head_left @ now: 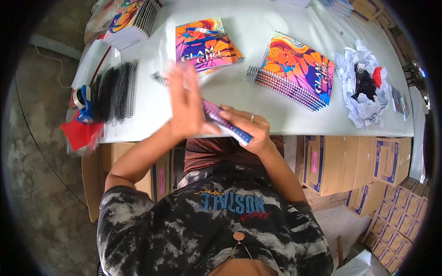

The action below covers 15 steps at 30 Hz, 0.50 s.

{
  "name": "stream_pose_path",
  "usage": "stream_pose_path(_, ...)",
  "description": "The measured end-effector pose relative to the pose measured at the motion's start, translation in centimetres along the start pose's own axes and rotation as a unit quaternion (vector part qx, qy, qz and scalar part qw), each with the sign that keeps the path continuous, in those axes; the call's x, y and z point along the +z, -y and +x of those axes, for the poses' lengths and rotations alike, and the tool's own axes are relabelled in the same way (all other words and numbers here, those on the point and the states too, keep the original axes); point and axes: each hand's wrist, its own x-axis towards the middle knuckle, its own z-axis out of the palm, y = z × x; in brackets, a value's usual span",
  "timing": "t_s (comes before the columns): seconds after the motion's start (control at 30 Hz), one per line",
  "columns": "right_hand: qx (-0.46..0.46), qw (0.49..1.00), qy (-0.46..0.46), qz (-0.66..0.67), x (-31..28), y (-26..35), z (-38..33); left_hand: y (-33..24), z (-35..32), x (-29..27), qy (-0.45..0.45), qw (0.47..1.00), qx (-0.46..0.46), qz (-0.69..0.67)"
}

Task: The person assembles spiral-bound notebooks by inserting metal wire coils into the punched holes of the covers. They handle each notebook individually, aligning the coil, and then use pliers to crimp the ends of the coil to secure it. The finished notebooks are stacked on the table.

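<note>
My right hand (252,126) is closed around a colourful notebook (225,120), held almost edge-on near the table's front edge. Its bound edge slants down to the right. My left hand (185,103) is smeared by motion beside the notebook's upper left end, fingers stretched out and thumb apart. A dark spiral coil (160,80) pokes out behind its fingers, roughly in line with the notebook's edge; whether it joins the notebook is hidden. Beyond lies a stack of bright printed covers (202,43) with a blue pen-like item on top. To the right rests a pile of spiral-bound notebooks (294,69).
Many black coils (115,92) lie at the left beside a blue tape dispenser (84,105) and red material (83,131). Another notebook stack (131,23) stands at the far left. Crumpled white wrapping (363,87) sits on the right. Cardboard boxes (338,161) stand under the table.
</note>
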Motion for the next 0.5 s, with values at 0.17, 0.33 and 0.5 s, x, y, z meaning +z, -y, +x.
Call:
stream_pose_path(0.17, 0.054, 0.998, -0.001, 0.025, 0.3, 1.0, 0.2, 0.7, 1.7, -1.0, -0.121, 0.985, 0.1, 0.078)
stream_pose_path(0.33, 0.078, 0.996, -0.018, 0.049, 0.6, 0.2, -0.5, 0.5, -3.9, 2.4, -0.049, 0.999, 0.004, -0.02)
stream_pose_path(0.5, 0.022, 1.0, -0.004, 0.012, 0.6, 0.6, 0.3, -0.8, -6.0, 2.4, -0.063, 0.963, 0.218, 0.142)
